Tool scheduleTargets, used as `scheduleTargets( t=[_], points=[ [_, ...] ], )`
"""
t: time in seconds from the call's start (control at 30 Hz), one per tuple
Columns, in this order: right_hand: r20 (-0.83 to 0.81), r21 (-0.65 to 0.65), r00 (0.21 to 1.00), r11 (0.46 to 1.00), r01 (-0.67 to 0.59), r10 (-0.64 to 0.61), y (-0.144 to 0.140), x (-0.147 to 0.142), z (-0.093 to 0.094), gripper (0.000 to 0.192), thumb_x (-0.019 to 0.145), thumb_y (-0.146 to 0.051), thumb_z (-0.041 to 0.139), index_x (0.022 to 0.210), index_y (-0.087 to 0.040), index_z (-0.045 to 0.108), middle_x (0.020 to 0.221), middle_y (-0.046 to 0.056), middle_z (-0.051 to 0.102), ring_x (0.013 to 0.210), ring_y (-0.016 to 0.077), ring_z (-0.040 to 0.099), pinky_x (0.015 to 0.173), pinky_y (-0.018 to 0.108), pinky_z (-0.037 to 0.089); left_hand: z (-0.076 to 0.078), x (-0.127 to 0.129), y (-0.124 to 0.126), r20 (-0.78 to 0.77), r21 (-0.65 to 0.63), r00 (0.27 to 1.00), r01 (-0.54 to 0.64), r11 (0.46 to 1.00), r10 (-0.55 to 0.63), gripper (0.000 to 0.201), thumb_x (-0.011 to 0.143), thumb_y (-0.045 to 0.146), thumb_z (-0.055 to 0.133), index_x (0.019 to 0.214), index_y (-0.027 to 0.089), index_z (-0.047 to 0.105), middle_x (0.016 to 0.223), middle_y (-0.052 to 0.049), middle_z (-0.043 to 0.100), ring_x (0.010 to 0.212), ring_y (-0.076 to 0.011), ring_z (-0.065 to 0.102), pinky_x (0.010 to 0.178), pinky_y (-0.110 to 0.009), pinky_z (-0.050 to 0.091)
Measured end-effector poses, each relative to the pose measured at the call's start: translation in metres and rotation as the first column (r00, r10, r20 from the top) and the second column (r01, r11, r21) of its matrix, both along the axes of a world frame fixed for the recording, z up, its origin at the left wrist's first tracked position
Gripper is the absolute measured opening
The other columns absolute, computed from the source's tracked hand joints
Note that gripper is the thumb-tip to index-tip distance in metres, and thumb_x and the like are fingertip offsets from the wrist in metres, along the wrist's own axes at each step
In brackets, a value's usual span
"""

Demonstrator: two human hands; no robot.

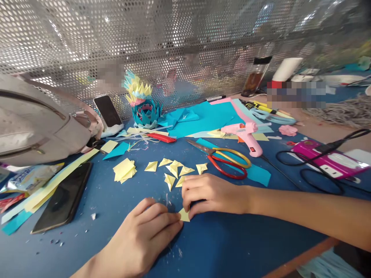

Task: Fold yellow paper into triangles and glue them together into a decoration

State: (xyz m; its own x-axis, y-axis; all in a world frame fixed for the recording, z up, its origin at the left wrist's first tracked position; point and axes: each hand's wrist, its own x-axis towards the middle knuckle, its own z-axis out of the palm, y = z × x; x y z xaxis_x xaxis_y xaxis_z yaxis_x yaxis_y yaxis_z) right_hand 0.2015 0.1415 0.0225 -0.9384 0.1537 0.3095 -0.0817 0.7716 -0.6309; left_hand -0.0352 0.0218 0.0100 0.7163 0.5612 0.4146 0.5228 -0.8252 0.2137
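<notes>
I see both hands down on the blue table (232, 247), pressing one small yellow paper piece (184, 215). It lies between them, just this side of the scissors (228, 158). Left hand (145, 239) lies flat, fingertips on the piece's left edge. Right hand (211, 193) is curled, fingertips pinching its right corner. Folded yellow triangles (176, 170) sit left of the scissors, just beyond the right hand. Pink glue gun (246, 135) is behind the scissors.
</notes>
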Motion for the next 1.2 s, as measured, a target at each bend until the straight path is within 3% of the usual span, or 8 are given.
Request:
scheduleTargets(
  t=[0.23,0.47,0.57,0.7,1.2],
  points=[
    [0.080,-0.050,0.994,0.996,0.076,-0.072,-0.006,0.002,-0.001,0.018,0.101,-0.027,0.058,0.091,-0.016,0.069,0.088,0.004,0.062,0.086,0.0148,0.057,0.078,0.026,0.045,-0.002,-0.001,0.002,-0.033,0.030,0.999,0.011,0.999,-0.010,0.039,0.108,0.017,0.031,0.131,0.012,0.061,0.119,-0.010,0.072,0.095,-0.0206,0.061,0.087,-0.037,0.042],
    [0.065,0.065,0.993,0.993,0.096,-0.100,-0.012,0.002,0.000,0.014,0.099,-0.021,0.057,0.089,-0.016,0.066,0.086,0.003,0.061,0.082,0.0146,0.054,0.073,0.026,0.044,-0.003,0.000,0.001,0.002,0.021,1.000,0.007,1.000,-0.007,0.041,0.108,0.018,0.028,0.129,0.011,0.062,0.116,-0.011,0.072,0.088,-0.0193,0.060,0.085,-0.036,0.043],
    [0.076,0.102,0.983,0.982,0.158,-0.166,-0.014,0.000,0.000,0.011,0.096,-0.020,0.058,0.086,-0.017,0.063,0.084,0.002,0.059,0.080,0.0143,0.053,0.071,0.027,0.042,-0.003,0.000,0.001,-0.008,0.020,1.000,0.004,1.000,-0.004,0.043,0.109,0.019,0.025,0.131,0.011,0.061,0.114,-0.013,0.072,0.087,-0.0189,0.061,0.084,-0.036,0.046],
    [0.101,0.130,0.960,0.960,0.247,-0.260,-0.018,-0.001,0.001,0.008,0.091,-0.017,0.061,0.083,-0.018,0.060,0.086,0.001,0.059,0.080,0.0143,0.052,0.071,0.028,0.041,-0.006,0.000,0.002,-0.034,0.091,0.999,-0.006,0.996,0.009,0.043,0.108,0.018,0.025,0.130,0.010,0.062,0.113,-0.013,0.073,0.086,-0.0187,0.062,0.084,-0.037,0.048],
    [0.133,0.112,0.942,0.949,0.295,-0.309,-0.025,-0.002,0.000,0.005,0.086,-0.014,0.059,0.085,-0.018,0.056,0.088,0.001,0.058,0.082,0.0153,0.051,0.073,0.029,0.038,-0.012,0.005,0.000,-0.029,0.261,0.995,-0.086,0.962,0.096,0.043,0.107,0.012,0.028,0.124,0.011,0.067,0.110,-0.009,0.074,0.081,-0.0171,0.062,0.082,-0.034,0.045]
  ],
)
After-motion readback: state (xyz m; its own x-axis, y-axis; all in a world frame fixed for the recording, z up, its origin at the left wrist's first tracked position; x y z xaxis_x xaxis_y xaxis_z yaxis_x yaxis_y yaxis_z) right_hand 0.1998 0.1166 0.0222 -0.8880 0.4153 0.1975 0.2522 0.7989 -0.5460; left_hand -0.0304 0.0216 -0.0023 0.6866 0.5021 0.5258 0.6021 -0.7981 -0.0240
